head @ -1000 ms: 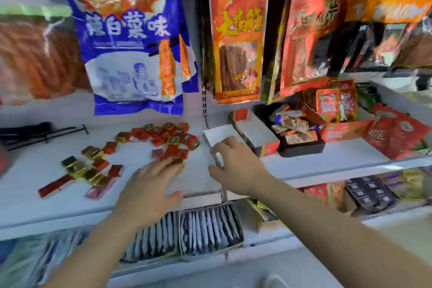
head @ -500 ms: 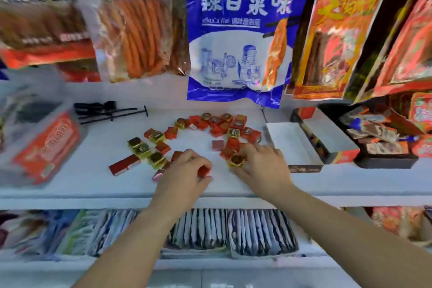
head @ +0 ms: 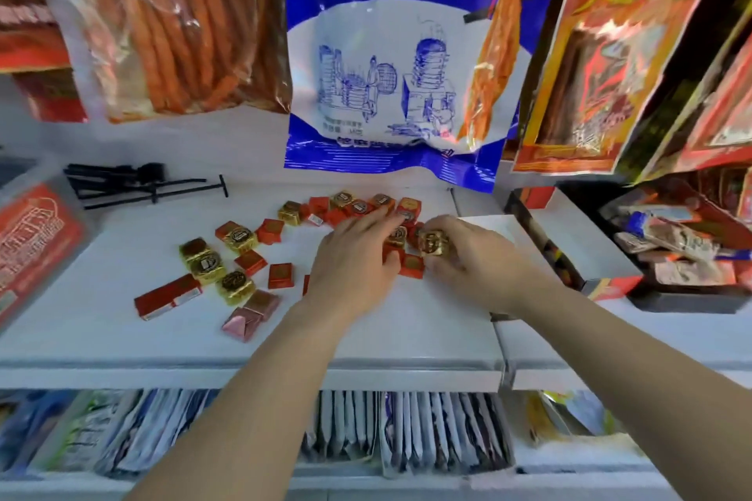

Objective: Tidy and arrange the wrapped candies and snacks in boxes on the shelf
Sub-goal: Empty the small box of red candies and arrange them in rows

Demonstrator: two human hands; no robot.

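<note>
Right hand (head: 478,258) pinches a gold foil-wrapped square candy (head: 433,242); just beside it, left hand (head: 350,260) rests straight-fingered on scattered red foil-wrapped square candies (head: 411,266).

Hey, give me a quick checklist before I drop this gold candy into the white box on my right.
1. Grip on the gold candy: ok, the right hand pinches it.
2. White box open and beside that hand: ok.
3. Room in the box: cannot tell, the hand hides part of it.
4. Left hand holding nothing: cannot tell, its fingers lie over red candies.
5. Loose candies back from the shelf edge: ok, the pink candy lies nearest it.
</note>
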